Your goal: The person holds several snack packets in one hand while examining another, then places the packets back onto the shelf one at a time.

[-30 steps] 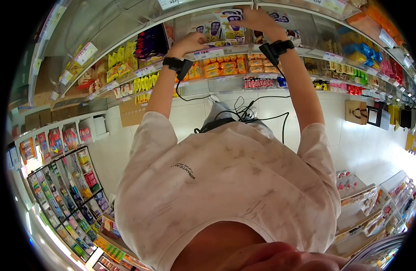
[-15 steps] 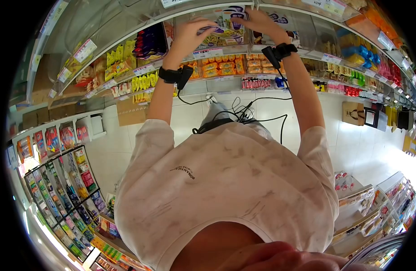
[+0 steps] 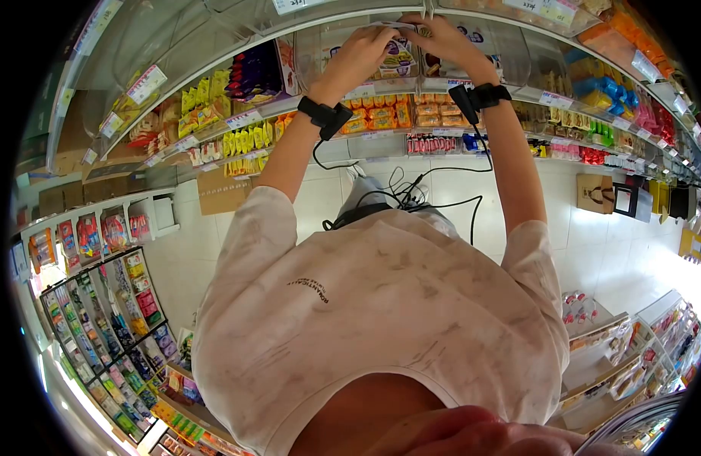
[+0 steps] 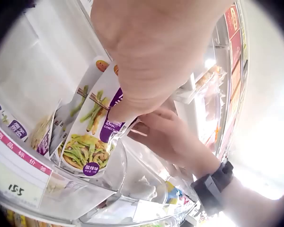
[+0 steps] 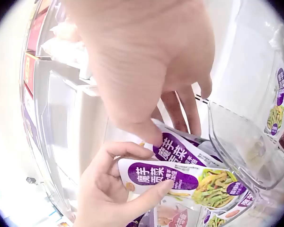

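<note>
My left hand (image 3: 360,59) pinches a white snack packet (image 5: 217,185) with a purple label and a picture of green vegetable strips, its thumb flat across the front. My right hand (image 3: 448,42) is right beside it at the back of a clear shelf bin. In the right wrist view, its thumb lies on the front of a second, matching packet (image 5: 180,150) standing just behind the first, with its fingers reaching down behind. More such packets (image 4: 43,132) lean at the left in the left wrist view.
Clear bin walls (image 5: 236,137) partition the shelf, with a price label (image 4: 19,177) along its front. Orange snack packs (image 3: 381,114) fill a lower shelf. Purple packs (image 3: 253,72) lie to the left. Black cables (image 3: 411,190) hang from both wrist cameras.
My left hand rose from the bin's left part with a packet, then moved right and up to meet my right hand. The right hand has stayed near the back of the bin.
</note>
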Demonstrator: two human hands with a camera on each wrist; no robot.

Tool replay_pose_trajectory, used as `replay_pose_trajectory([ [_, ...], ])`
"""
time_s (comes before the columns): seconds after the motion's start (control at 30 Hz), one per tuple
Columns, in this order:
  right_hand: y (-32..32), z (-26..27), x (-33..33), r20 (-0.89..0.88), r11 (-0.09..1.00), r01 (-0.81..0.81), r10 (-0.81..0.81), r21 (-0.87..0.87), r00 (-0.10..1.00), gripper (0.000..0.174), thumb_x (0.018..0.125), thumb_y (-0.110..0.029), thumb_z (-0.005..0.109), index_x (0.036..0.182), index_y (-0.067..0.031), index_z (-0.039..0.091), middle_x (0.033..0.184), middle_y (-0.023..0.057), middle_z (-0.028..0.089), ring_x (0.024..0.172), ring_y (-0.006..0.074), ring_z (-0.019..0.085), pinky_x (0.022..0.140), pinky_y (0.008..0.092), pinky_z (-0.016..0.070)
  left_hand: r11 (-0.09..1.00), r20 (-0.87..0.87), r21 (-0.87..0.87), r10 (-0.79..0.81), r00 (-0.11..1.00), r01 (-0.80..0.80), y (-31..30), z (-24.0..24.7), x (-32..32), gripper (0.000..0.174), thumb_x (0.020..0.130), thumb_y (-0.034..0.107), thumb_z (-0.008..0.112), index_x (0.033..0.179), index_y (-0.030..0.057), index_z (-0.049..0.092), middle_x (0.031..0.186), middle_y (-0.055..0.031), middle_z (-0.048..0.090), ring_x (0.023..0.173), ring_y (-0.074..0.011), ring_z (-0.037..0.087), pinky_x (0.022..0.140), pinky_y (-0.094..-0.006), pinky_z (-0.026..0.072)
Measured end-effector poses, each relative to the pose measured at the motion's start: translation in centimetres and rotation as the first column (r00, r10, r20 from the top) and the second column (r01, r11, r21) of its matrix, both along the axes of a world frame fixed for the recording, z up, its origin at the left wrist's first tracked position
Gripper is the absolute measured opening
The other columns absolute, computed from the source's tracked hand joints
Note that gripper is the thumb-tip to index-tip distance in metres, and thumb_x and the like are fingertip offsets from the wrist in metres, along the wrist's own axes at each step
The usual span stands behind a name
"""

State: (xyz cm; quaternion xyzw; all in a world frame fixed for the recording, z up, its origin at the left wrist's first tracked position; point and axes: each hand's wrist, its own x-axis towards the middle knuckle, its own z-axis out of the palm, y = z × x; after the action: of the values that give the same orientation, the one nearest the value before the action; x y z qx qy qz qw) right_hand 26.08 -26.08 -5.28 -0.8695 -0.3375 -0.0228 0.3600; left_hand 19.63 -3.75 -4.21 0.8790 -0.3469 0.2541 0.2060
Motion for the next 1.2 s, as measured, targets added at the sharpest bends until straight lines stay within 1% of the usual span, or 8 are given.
replay_pose_trajectory([
  [0.03,-0.2,0.0,0.1,-0.028,0.996,0.034,-0.037,-0.088,0.999,0.037,0.100,-0.031,0.062,0.129,-0.0082,0.066,0.093,0.0159,0.073,0.070,0.0251,0.066,0.068,0.0395,0.0512,1.000,-0.001,-0.016,-0.001,1.000,0.001,0.3,0.1,-0.1,0.020,0.090,0.007,0.067,0.110,0.0083,0.066,0.109,-0.0101,0.067,0.101,-0.0336,0.063,0.089,-0.0425,0.0518],
  [0.23,-0.4,-1.0,-0.7,0.114,0.997,0.006,-0.015,0.077,0.993,0.033,0.100,-0.028,0.062,0.124,-0.0057,0.068,0.088,0.0167,0.072,0.062,0.0249,0.061,0.064,0.0407,0.0495,0.999,0.129,0.022,-0.038,0.991,0.036,1.0,2.4,-0.9,0.028,0.086,0.001,0.068,0.112,0.0096,0.068,0.107,-0.0085,0.069,0.103,-0.0297,0.063,0.090,-0.0406,0.0520],
  [0.5,0.3,-1.5,-1.1,0.084,0.995,0.018,-0.026,0.100,0.996,0.032,0.101,-0.025,0.061,0.127,-0.0065,0.067,0.108,0.0149,0.074,0.091,0.0290,0.071,0.077,0.0387,0.0546,0.960,0.203,0.275,-0.106,0.973,0.047,-0.6,-0.5,-0.9,0.029,0.084,0.001,0.067,0.112,0.0079,0.068,0.106,-0.0060,0.067,0.104,-0.0268,0.061,0.090,-0.0375,0.0521],
  [0.6,0.0,-1.4,-1.8,0.096,0.993,0.008,-0.019,0.120,0.995,0.033,0.100,-0.025,0.063,0.127,-0.0067,0.067,0.111,0.0150,0.073,0.097,0.0300,0.071,0.083,0.0398,0.0547,0.985,0.121,0.171,-0.003,0.993,-0.018,-0.8,-1.6,-1.6,0.037,0.081,0.001,0.066,0.117,0.0099,0.065,0.107,-0.0046,0.066,0.106,-0.0237,0.060,0.096,-0.0351,0.0511],
  [0.8,0.1,-0.5,-2.6,0.153,0.987,-0.024,0.000,0.158,0.988,0.036,0.098,-0.025,0.066,0.129,-0.0071,0.065,0.116,0.0142,0.071,0.104,0.0311,0.069,0.091,0.0401,0.0538,0.998,0.078,0.064,-0.010,0.997,0.005,0.7,-2.2,-0.6,0.029,0.083,0.003,0.068,0.112,0.0097,0.069,0.106,-0.0064,0.067,0.093,-0.0291,0.064,0.085,-0.0397,0.0556],
  [0.9,0.1,-0.9,-2.4,0.135,0.983,-0.010,-0.016,0.184,0.991,0.036,0.097,-0.025,0.066,0.129,-0.0072,0.065,0.117,0.0138,0.071,0.104,0.0308,0.069,0.091,0.0401,0.0539,0.989,0.222,0.145,-0.022,0.975,-0.011,1.5,-0.9,-0.3,0.032,0.080,0.004,0.069,0.111,0.0104,0.069,0.107,-0.0049,0.068,0.096,-0.0278,0.065,0.086,-0.0384,0.0555],
  [1.1,0.7,-0.4,-2.4,0.118,0.985,-0.008,-0.013,0.174,0.993,0.034,0.098,-0.022,0.065,0.128,-0.0069,0.065,0.115,0.0138,0.072,0.103,0.0301,0.070,0.089,0.0390,0.0544,0.951,0.112,0.307,-0.086,0.990,0.048,-0.3,-1.8,-1.1,0.031,0.078,0.005,0.067,0.108,0.0108,0.071,0.107,-0.0024,0.070,0.104,-0.0236,0.063,0.091,-0.0363,0.0548],
  [1.2,0.9,-1.0,-2.0,0.142,0.981,-0.024,-0.004,0.195,0.990,0.033,0.098,-0.021,0.064,0.128,-0.0066,0.065,0.115,0.0140,0.072,0.101,0.0304,0.070,0.087,0.0386,0.0545,0.991,0.008,0.103,-0.085,0.996,0.084,-0.9,-2.9,-0.7,0.022,0.080,0.005,0.071,0.102,0.0068,0.072,0.102,-0.0059,0.071,0.097,-0.0279,0.066,0.085,-0.0379,0.0548],
])
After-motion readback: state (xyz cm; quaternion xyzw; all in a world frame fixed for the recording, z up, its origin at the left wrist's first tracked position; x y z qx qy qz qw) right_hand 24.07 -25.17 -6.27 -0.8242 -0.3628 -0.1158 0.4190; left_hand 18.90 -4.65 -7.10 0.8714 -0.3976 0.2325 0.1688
